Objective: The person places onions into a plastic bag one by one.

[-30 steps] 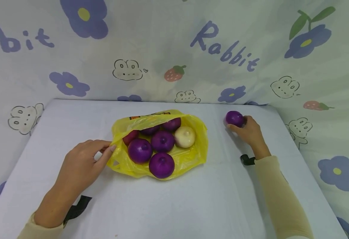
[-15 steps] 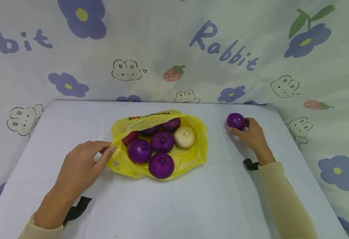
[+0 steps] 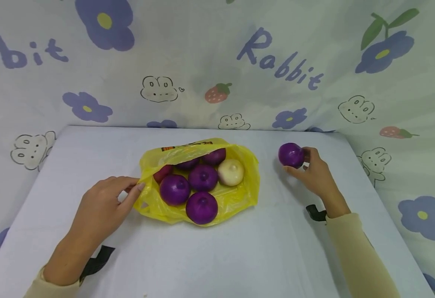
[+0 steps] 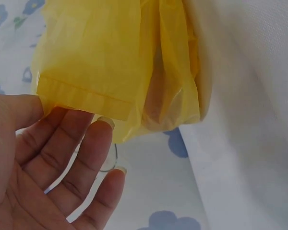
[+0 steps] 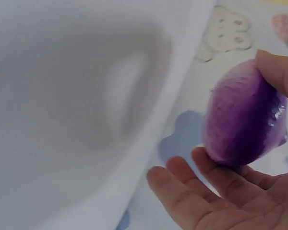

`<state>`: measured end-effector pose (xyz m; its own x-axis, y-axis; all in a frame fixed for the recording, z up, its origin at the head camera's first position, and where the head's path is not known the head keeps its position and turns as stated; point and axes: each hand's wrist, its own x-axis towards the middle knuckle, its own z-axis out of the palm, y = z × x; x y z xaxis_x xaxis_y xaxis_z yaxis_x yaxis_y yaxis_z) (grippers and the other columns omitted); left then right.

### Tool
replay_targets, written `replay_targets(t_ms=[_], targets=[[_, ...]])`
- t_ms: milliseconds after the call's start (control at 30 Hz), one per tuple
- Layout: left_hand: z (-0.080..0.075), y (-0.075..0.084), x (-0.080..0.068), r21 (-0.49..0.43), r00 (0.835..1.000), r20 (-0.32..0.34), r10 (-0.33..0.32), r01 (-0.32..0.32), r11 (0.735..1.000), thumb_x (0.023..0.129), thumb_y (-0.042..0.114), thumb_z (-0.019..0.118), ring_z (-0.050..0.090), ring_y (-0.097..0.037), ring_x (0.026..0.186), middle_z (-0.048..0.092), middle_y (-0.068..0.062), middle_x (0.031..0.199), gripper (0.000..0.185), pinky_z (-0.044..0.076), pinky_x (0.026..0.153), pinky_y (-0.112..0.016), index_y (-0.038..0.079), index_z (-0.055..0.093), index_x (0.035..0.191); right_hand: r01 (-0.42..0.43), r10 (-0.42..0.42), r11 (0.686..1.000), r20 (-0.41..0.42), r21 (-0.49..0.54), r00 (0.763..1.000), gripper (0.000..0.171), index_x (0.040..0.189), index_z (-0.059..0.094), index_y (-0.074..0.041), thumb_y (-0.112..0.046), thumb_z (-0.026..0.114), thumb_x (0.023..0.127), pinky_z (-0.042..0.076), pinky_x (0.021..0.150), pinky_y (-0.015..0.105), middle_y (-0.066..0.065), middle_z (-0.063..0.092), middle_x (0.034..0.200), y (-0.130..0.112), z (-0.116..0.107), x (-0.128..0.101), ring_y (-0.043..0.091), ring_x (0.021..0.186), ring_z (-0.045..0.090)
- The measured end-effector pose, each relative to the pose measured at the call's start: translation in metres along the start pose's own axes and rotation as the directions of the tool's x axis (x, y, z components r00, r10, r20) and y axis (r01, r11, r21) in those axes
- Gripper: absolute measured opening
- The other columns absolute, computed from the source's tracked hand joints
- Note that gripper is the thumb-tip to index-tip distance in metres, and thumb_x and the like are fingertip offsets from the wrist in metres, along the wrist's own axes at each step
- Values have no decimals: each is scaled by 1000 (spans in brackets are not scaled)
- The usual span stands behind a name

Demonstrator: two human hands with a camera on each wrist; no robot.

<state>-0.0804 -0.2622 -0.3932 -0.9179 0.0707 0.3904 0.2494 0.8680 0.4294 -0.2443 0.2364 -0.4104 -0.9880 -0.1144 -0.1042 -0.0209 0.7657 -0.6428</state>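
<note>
A yellow plastic bag [image 3: 154, 211] lies with its mouth spread towards me in the middle of the table. Inside are several purple onions [image 3: 174, 189], a pale onion [image 3: 231, 172] and a reddish round thing [image 3: 162, 173] partly covered by the bag. My left hand [image 3: 99, 211] pinches the bag's left edge between thumb and fingers, which the left wrist view also shows. Right of the bag, my right hand [image 3: 319, 176] holds a single purple onion [image 3: 291, 155] between thumb and fingers. In the right wrist view this onion [image 5: 240, 115] appears lifted off the tabletop.
A white cloth covers the table [image 3: 217, 260]. Behind and beside it hangs a patterned curtain [image 3: 187, 49] with flowers, rabbits and strawberries. Black straps [image 3: 98, 261] show at both wrists.
My right hand has drawn slightly nearer to me with the purple onion, which now looks a little larger and lifted. The left hand keeps its place on the bag.
</note>
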Motion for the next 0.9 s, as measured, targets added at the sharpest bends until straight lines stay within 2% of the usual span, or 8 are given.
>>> replay_targets(t_ms=[133, 467, 733, 900], targets=[[0, 0, 1, 2, 1000, 5, -3, 3, 1000, 91, 13, 81, 69, -30, 84, 76, -7, 91, 20, 57, 74, -55, 2, 78, 108, 40, -40, 999, 28, -3, 999, 96, 154, 29, 7, -39, 83, 90, 43, 111, 59, 31, 48, 148, -14, -1, -11, 44, 137, 47], [1, 0, 0, 3, 1000, 8, -9, 9, 1000, 92, 13, 81, 69, -31, 85, 76, -8, 90, 21, 57, 74, -56, 2, 77, 109, 158, -158, 987, 15, -24, 987, 91, 151, 33, 5, -32, 87, 88, 41, 112, 58, 28, 54, 145, -38, -1, -30, 41, 134, 53], [2, 0, 0, 9, 1000, 1, -2, 2, 1000, 91, 13, 81, 68, -29, 84, 75, -8, 90, 21, 57, 70, -53, 2, 77, 108, 253, -252, 967, 19, -43, 967, 87, 150, 38, 2, -28, 89, 86, 45, 109, 56, 23, 57, 145, -63, -3, -53, 40, 135, 55], [2, 0, 0, 14, 1000, 2, -2, 2, 1000, 91, 13, 81, 67, -28, 81, 75, -6, 89, 20, 57, 68, -51, 3, 77, 108, 284, -282, 958, 41, -48, 959, 89, 151, 38, 0, -28, 91, 85, 46, 108, 57, 21, 55, 148, -78, -4, -67, 40, 137, 54]])
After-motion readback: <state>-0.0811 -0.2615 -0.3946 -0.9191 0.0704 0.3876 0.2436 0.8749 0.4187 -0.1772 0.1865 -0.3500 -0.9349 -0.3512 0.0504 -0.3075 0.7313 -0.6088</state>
